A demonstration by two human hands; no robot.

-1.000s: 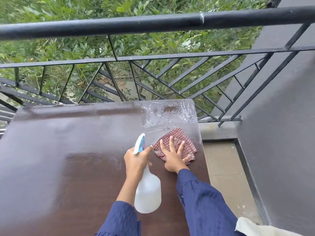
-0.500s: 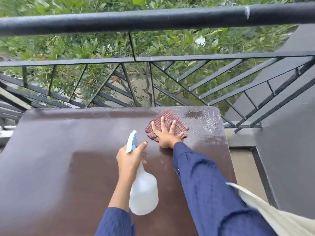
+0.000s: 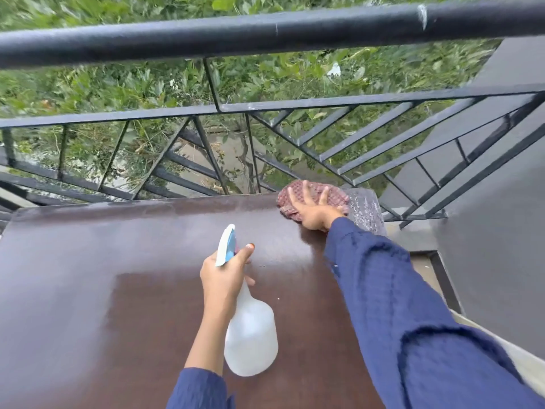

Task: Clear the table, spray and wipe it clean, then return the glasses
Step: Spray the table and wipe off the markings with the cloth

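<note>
The dark brown table fills the lower view. My left hand grips the neck of a translucent white spray bottle with a blue and white trigger head, held above the table's middle. My right hand presses with spread fingers on a red checked cloth at the table's far edge, close to the right corner. Wet droplets show on the far right corner beside the cloth. No glasses are in view.
A black metal railing runs right behind the table's far edge, with green foliage beyond it. A grey wall stands to the right. A strip of balcony floor lies between table and wall.
My right hand has pushed the cloth away from me, from the wet patch near the middle right up to the table's far edge. The left hand keeps holding the bottle.
</note>
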